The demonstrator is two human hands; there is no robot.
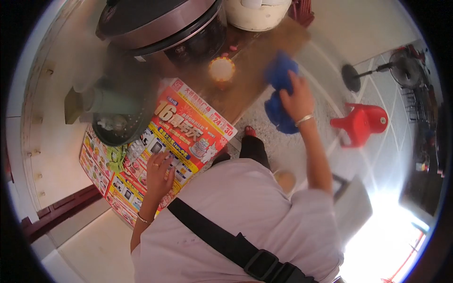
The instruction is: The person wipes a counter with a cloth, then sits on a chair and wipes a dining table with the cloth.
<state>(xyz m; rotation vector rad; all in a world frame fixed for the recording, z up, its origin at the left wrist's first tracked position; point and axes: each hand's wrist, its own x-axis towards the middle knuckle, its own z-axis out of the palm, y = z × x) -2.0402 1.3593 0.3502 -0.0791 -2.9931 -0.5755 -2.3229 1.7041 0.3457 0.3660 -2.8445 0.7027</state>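
My right hand (298, 99) is raised at the table's right edge, its fingers closed on a blue cloth (279, 113) that hangs in folds and is partly blurred. My left hand (159, 173) rests on a colourful printed flyer (188, 127) spread over the table, fingers apart and holding nothing. Just beyond that hand lie a green bundle (115, 158) and a whitish item (135, 149), neither clear enough to name. A dark round basket or tray (147, 123) stands on the flyer, with a pale clump in it.
A large dark cooker (160, 28) and a cream-coloured appliance (257, 16) stand at the back of the wooden table (250, 70). Near them sits a round yellow-edged object (222, 70). On the floor to the right are a red plastic stool (361, 123) and a standing fan (406, 68).
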